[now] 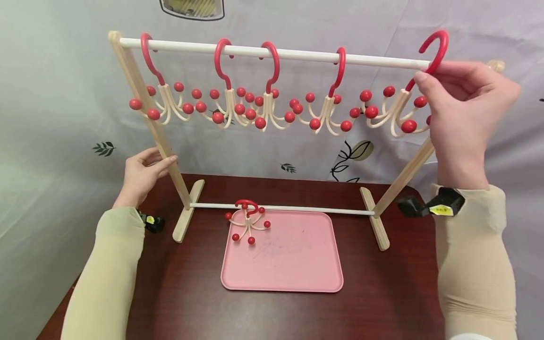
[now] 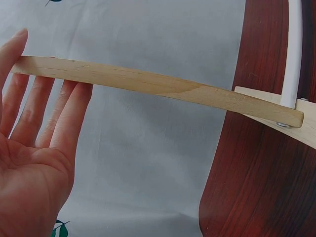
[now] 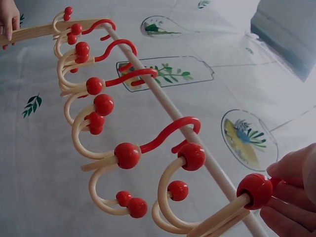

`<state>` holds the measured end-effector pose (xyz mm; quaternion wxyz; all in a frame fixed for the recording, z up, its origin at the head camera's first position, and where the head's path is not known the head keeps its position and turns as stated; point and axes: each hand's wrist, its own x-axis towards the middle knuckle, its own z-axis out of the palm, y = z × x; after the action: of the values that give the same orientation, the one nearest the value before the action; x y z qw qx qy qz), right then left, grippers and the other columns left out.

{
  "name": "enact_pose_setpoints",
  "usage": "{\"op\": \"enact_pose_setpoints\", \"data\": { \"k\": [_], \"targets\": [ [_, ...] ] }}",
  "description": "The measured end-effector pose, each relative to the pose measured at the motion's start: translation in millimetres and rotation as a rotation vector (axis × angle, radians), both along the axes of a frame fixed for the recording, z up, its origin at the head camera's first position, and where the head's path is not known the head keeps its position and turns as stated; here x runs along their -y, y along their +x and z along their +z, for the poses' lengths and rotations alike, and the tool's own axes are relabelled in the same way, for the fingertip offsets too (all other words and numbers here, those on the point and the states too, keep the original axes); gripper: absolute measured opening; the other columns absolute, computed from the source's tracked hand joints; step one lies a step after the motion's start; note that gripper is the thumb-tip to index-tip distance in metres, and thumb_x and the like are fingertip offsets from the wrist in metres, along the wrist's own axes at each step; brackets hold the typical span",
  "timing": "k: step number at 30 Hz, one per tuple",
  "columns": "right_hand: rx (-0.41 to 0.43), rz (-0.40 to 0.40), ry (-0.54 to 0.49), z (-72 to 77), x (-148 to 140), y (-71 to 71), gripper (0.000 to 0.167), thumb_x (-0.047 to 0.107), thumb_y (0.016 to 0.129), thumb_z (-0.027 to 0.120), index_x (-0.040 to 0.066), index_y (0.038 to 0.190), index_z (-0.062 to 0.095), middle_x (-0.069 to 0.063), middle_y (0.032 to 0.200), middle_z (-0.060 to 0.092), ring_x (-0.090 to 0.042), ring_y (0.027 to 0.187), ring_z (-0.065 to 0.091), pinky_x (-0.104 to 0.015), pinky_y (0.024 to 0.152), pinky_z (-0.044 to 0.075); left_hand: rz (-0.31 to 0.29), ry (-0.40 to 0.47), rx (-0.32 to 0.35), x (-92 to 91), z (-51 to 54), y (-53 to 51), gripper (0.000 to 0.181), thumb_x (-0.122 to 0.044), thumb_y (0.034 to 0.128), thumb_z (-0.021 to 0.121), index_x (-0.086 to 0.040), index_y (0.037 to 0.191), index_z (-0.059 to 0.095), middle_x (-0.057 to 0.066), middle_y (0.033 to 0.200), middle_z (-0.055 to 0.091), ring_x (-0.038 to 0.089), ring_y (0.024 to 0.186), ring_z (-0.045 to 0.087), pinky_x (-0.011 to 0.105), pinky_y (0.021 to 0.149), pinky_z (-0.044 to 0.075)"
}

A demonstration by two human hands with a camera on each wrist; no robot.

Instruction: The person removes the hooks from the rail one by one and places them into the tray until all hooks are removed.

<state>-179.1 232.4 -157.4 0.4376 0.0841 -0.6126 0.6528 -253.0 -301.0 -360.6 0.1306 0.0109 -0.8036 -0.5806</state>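
Note:
My right hand (image 1: 471, 104) pinches the red hook (image 1: 442, 45) of an octopus-style hanger, whose pale curved arms (image 1: 397, 113) end in red balls. This hook stands at the right end of a white rail (image 1: 293, 54), its tip above the rail; in the right wrist view its top is hidden. At the left, my left hand (image 1: 146, 172) holds the rack's wooden post (image 2: 123, 79) between thumb and fingers. Several matching hangers (image 1: 327, 113) hang along the rail. Another hanger (image 1: 249, 224) lies on the far left part of a pink tray (image 1: 284, 264).
The rack stands on two wooden feet (image 1: 375, 219) joined by a low white bar (image 1: 293, 208) behind the tray. A dark red-brown table (image 1: 187, 293) lies beneath. Behind the rack hangs a pale printed cloth (image 1: 255, 156).

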Motion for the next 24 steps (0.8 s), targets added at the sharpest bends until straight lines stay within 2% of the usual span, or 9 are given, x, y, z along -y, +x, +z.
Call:
{"op": "enact_pose_setpoints", "data": {
  "k": [6, 12, 20, 24],
  "targets": [
    [0.017, -0.035, 0.048, -11.5, -4.9, 12.1, 0.026, 0.004, 0.076, 0.090, -0.009, 0.096, 0.077, -0.015, 0.088, 0.075, -0.019, 0.070, 0.069, -0.015, 0.044, 0.045, 0.002, -0.011, -0.002, 0.3, -0.3, 0.0, 0.060, -0.034, 0.0918, 0.078, -0.006, 0.141, 0.059, -0.011, 0.108, 0.067, 0.003, 0.098, 0.065, 0.016, 0.078, 0.056],
    [0.004, 0.054, 0.032, -29.1, -9.4, 20.1, 0.028, -0.002, 0.075, 0.089, -0.016, 0.094, 0.073, -0.018, 0.083, 0.073, -0.020, 0.063, 0.067, -0.018, 0.046, 0.044, 0.005, -0.015, 0.001, 0.3, -1.1, 0.6, 0.060, -0.035, 0.0917, 0.078, -0.007, 0.141, 0.059, -0.010, 0.109, 0.066, 0.004, 0.097, 0.066, 0.016, 0.078, 0.056],
    [0.085, 0.138, 0.063, -60.5, -9.7, 29.0, 0.029, -0.006, 0.077, 0.086, -0.017, 0.099, 0.071, -0.018, 0.084, 0.073, -0.021, 0.068, 0.071, -0.019, 0.053, 0.051, 0.009, -0.006, -0.010, -0.1, -0.8, 0.0, 0.058, -0.033, 0.0911, 0.079, -0.007, 0.139, 0.061, -0.011, 0.107, 0.068, 0.004, 0.096, 0.066, 0.018, 0.078, 0.057],
    [0.144, 0.132, 0.125, -80.7, -11.7, 27.5, 0.027, -0.006, 0.078, 0.086, -0.015, 0.100, 0.073, -0.014, 0.085, 0.075, -0.018, 0.071, 0.072, -0.018, 0.059, 0.054, 0.011, -0.013, -0.011, -0.7, -0.4, 0.5, 0.058, -0.033, 0.0912, 0.079, -0.007, 0.139, 0.061, -0.011, 0.107, 0.068, 0.003, 0.096, 0.066, 0.017, 0.078, 0.056]
  ]
}}
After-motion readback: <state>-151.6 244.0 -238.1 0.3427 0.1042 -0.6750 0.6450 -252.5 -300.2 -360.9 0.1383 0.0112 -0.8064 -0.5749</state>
